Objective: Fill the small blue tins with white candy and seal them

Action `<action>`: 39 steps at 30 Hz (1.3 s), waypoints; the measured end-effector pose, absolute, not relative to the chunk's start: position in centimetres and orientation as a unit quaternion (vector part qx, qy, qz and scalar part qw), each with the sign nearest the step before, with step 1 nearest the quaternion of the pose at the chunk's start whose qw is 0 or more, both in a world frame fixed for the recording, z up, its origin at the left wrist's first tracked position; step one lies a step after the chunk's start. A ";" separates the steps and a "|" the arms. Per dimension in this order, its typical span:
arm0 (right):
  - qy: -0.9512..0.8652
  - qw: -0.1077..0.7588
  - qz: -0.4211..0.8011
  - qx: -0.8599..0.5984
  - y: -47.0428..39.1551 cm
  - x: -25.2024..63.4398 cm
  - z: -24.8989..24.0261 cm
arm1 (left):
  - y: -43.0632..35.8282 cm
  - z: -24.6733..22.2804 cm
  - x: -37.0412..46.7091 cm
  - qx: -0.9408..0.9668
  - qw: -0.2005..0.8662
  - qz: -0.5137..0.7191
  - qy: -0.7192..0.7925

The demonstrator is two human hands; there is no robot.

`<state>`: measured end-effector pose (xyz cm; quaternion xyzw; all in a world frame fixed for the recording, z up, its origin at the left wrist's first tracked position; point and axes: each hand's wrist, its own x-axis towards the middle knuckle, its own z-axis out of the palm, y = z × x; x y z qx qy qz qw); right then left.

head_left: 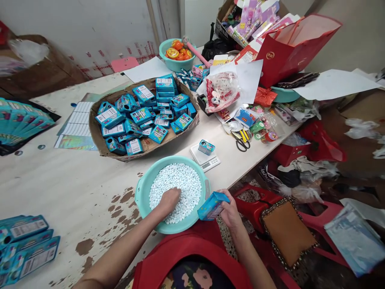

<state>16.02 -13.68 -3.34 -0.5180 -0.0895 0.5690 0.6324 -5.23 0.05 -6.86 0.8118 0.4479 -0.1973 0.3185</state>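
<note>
My left hand (170,200) rests in the small white pieces (189,180) that fill a turquoise basin (141,192). Its fingertips point down into them, and what they hold, if anything, is hidden. To the right of the basin, my right hand (230,208) grips a blue box (212,206), tilted by the rim. Beyond the basin, another blue box (206,147) sits on a white digital scale (210,163).
A cardboard tray (144,150) of blue boxes lies behind the basin. More boxes (27,245) are stacked at the lower left. Black scissors (242,143) lie near the table edge, with a red bag (279,52) farther back. Stools stand at the right.
</note>
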 end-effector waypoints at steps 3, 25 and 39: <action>-0.075 0.640 0.559 -0.521 -14.1 17.1 -3.6 | 0.7 -7.1 -6.5 0.782 0.387 -0.129 0.471; 0.012 0.683 0.505 -0.529 -17.1 20.3 -6.2 | 17.7 -0.4 11.7 0.873 0.277 0.012 0.402; 0.010 0.671 0.507 -0.541 -16.5 20.6 -6.2 | 10.8 -3.4 -0.9 0.720 0.444 0.050 0.531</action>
